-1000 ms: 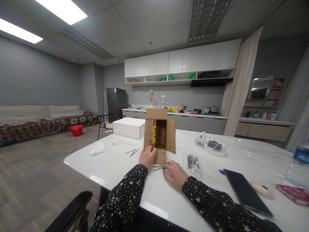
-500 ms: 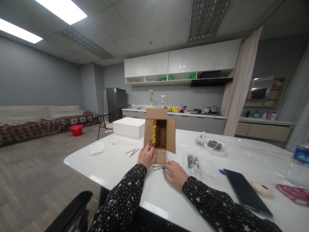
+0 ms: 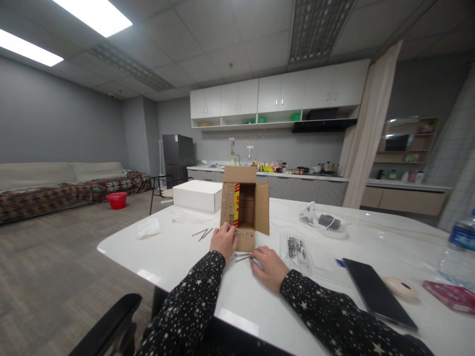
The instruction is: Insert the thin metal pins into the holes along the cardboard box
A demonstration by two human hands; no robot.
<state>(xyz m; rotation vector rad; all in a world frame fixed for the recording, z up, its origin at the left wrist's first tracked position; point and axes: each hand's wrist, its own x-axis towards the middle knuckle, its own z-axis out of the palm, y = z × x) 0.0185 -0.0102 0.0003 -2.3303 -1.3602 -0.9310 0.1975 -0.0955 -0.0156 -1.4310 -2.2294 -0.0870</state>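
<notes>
A small brown cardboard box lies on its side on the white table, its opening towards me and its flaps spread, the left and bottom flaps studded with metal dots. My left hand rests against the box's lower left flap with its fingers curled. Just in front of the box, my right hand lies on the table, fingertips pinching thin metal nails. Both arms wear dark star-patterned sleeves.
Loose nails lie left of the box, a clear bag of nails to its right. Also on the table: a white box, crumpled plastic, a charger with cable, a black phone, a water bottle. Chair arm at lower left.
My left hand has crept slightly up against the box flap. The right hand has stayed on the nails.
</notes>
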